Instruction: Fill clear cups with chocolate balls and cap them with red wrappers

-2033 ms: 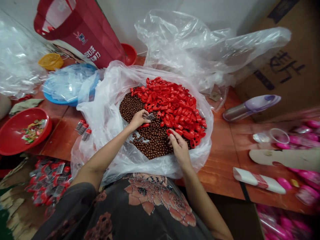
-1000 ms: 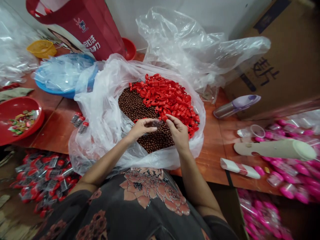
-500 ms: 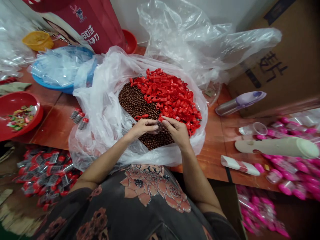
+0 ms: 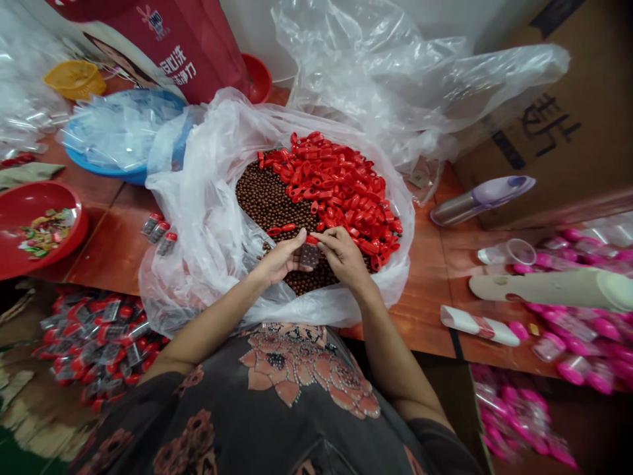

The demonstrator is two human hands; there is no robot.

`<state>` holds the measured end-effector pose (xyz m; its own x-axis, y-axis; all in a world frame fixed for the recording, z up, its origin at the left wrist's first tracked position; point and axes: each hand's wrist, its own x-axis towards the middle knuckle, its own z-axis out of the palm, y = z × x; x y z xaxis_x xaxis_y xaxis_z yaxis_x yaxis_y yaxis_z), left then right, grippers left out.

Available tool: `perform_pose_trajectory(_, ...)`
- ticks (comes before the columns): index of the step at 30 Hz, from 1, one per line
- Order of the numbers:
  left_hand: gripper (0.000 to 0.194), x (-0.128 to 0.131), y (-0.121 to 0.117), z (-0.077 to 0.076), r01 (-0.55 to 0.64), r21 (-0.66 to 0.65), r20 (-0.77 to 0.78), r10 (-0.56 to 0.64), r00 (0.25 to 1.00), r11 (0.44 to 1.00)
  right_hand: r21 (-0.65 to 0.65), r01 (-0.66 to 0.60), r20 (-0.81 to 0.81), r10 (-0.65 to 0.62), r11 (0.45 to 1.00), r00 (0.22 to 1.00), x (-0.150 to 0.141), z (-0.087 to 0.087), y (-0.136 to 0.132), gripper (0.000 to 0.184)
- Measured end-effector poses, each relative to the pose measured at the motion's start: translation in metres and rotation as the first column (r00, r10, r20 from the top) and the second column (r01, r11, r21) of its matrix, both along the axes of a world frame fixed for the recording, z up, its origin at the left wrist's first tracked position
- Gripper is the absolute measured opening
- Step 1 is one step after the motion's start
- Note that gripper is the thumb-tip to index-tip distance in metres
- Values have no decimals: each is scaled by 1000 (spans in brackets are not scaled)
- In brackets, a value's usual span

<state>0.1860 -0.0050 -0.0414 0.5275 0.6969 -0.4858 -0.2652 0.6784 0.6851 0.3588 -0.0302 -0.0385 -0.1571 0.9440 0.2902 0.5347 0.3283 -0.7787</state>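
Observation:
Over a white plastic bag [image 4: 190,218], rolled open on the table, my two hands work close together. My left hand [image 4: 281,260] is closed around a small clear container [image 4: 310,256] that has brown balls inside. With thumb and fingers pinched, my right hand [image 4: 342,257] grips a red plastic cap [image 4: 312,239] against the container's upper end. Inside the bag lie small brown balls [image 4: 270,198] and a heap of similar red caps [image 4: 341,188]. One loose red piece [image 4: 281,229] rests on the balls just beyond my left hand.
Several red-capped containers [image 4: 159,231] stand left of the bag, and a pile of them [image 4: 101,336] lies lower left. A blue basin [image 4: 131,175] and red bowl [image 4: 64,254] sit left. Right are a lilac-topped tube [image 4: 482,200], pink-capped containers [image 4: 588,330] and a carton [image 4: 534,152].
The red cap has come over the clear container's top in my right fingers. My left hand has turned, so the filled container shows more below it. The view has shifted slightly.

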Motion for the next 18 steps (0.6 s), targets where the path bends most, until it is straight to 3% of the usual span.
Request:
perform_pose_trajectory(3, 41, 2, -1, 2, -23, -67, 3, 23, 1000, 998, -31, 37, -82, -39, 999, 996, -2, -7, 2, 29)
perform_pose_trajectory(6, 39, -1, 2, 7, -103, -62, -16, 102, 995, 993, -131, 170, -147, -189, 977, 971, 2, -17, 3, 39)
perform_pose_trajectory(8, 40, -5, 6, 9, -130, -44, -25, 129, 991, 991, -140, 215, -15, -219, 966, 976, 7, -24, 4, 41)
perform_pose_trajectory(9, 41, -8, 8, 10, -128, -40, -29, 127, 992, 991, -119, 187, 96, -177, 975, 980, 8, -28, 3, 38)
perform_pose_trajectory(11, 42, -13, 10, 12, -112, -42, -34, 110, 993, 993, -81, 58, 305, -31, 995, 952, 10, -34, 3, 29)
perform_pose_trajectory(13, 44, -17, 12, 12, -98, -50, -40, 96, 995, 994, -81, -27, 398, 58, 996, 915, 10, -38, 3, 27)
perform_pose_trajectory(15, 45, -19, 11, 12, -84, -53, -43, 82, 996, 995, -81, -3, 382, 33, 997, 923, 10, -39, 4, 26)
perform_pose_trajectory(18, 47, -21, 8, 9, -38, -39, -34, 37, 999, 998, -31, 202, 160, -194, 979, 968, 7, -29, 5, 26)
